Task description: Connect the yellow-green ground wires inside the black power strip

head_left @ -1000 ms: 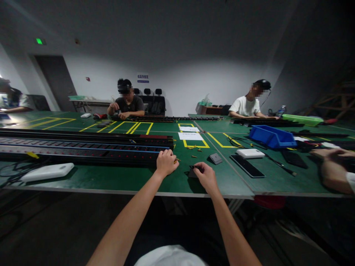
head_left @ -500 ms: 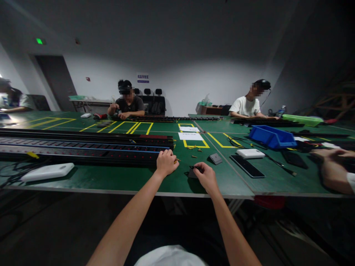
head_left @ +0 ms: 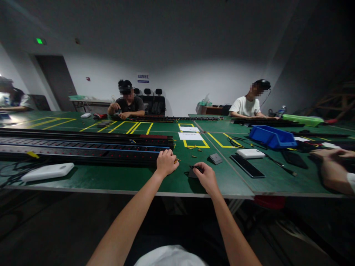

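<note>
My left hand (head_left: 167,163) is closed at the right end of a long black rail assembly (head_left: 133,158). A small brass-coloured piece (head_left: 177,160) sticks out at its fingertips. To the right, my right hand (head_left: 205,175) pinches a small thin black part (head_left: 194,167) over a dark grey block (head_left: 192,173) on the green table; the fingers hide much of both. A similar grey block (head_left: 215,159) lies just beyond this hand. Several loose brass-coloured pieces (head_left: 194,156) are scattered on the table past my hands.
A phone (head_left: 247,166), a white power bank (head_left: 250,153) and a blue bin (head_left: 272,136) are at the right, near another person's hands (head_left: 332,162). Another white power bank (head_left: 48,172) and cables lie at the left. White papers (head_left: 190,136) lie ahead. People sit across the table.
</note>
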The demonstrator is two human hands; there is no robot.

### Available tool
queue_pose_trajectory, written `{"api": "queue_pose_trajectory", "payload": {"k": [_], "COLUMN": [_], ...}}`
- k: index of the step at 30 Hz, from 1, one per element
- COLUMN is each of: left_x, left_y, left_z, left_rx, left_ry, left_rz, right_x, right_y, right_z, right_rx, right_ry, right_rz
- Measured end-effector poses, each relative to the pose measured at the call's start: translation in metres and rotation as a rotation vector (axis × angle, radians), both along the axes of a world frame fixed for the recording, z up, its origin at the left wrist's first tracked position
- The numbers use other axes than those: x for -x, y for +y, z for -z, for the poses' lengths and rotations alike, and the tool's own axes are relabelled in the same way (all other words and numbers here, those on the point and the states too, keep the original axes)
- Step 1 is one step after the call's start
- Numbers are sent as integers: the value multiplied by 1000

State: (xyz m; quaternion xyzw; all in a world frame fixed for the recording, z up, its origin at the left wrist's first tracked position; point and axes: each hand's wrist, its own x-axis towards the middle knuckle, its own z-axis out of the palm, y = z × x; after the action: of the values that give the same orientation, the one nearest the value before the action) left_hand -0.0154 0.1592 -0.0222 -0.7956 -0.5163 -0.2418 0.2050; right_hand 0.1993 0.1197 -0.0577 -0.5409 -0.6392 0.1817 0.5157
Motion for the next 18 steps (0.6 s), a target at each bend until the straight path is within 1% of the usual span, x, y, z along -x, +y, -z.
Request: {"api": "queue_pose_trajectory", "payload": {"k": [7, 18], "left_x": [0, 0], "left_y": [0, 0], "left_z": [0, 0], "left_rx": [2, 2], "left_ry": [-2, -3], "left_rz": [1, 2], "right_x": [0, -1], "right_y": [2, 3], "right_z": [2, 3], "right_rx": [-7, -1], "right_ry": [5, 9], "right_rz": [-22, -6]}}
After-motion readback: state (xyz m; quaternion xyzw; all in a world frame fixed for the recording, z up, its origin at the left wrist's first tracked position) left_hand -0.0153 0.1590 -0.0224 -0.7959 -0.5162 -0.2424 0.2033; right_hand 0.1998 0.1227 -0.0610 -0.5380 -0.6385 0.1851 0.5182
